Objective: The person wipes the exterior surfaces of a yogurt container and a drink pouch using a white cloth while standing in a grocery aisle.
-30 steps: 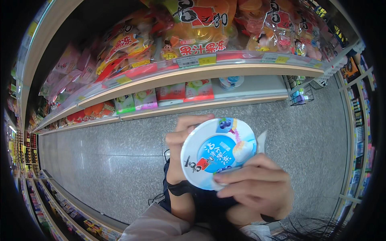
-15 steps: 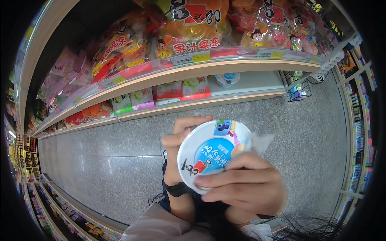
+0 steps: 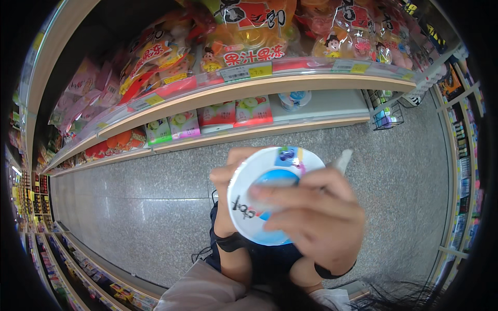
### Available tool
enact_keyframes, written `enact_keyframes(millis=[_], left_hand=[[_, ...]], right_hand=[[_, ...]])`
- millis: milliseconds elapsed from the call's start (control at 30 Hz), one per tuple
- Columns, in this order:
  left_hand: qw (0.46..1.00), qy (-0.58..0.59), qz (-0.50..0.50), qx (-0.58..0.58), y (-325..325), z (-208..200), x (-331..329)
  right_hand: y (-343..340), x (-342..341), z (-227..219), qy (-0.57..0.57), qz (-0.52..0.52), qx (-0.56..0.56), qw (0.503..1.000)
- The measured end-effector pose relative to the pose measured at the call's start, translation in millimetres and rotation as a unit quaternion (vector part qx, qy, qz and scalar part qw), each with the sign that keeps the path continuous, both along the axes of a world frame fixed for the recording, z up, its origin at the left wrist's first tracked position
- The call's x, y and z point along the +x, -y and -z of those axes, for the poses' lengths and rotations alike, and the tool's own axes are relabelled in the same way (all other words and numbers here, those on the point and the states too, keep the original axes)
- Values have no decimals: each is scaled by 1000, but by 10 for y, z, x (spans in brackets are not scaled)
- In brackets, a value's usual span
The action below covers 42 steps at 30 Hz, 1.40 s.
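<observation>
Head view: a person's left hand (image 3: 226, 171) curls firmly around the edge of a round white-and-blue cup (image 3: 275, 175), held above a speckled grey floor (image 3: 155, 207).
The blurred right hand (image 3: 321, 217), fingers half bent, covers part of the cup's top; whether it grips the white sheet (image 3: 342, 159) jutting out behind it is unclear.

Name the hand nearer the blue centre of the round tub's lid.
Right. The right hand lies over the blue centre, partly covering it; the left hand is farther out, holding the round tub at its left edge.
</observation>
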<state>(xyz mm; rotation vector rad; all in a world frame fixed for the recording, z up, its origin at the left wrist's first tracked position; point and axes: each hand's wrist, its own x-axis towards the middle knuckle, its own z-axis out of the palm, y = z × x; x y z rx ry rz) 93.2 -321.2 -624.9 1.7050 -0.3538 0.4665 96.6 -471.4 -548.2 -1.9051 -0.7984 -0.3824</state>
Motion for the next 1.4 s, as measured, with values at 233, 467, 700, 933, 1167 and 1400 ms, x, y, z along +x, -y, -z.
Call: enact_keyframes(millis=[233, 467, 700, 933, 1167, 1400], left_hand=[[995, -1, -59, -80, -119, 174, -12], [933, -139, -20, -331, 122, 34, 55], [918, -179, 26, -352, 93, 127, 41], [878, -211, 11, -430, 126, -25, 8], [900, -200, 33, -387, 108, 70, 51], [869, -203, 76, -444, -39, 111, 81]], right_hand=[[554, -33, -18, -20, -61, -18, 998], [435, 70, 173, 25, 85, 97, 991], [-96, 149, 293, 70, 125, 91, 985], [-8, 120, 285, -73, -157, 16, 985], [-169, 172, 270, 29, 91, 87, 992], [33, 140, 295, -26, -108, -17, 994]])
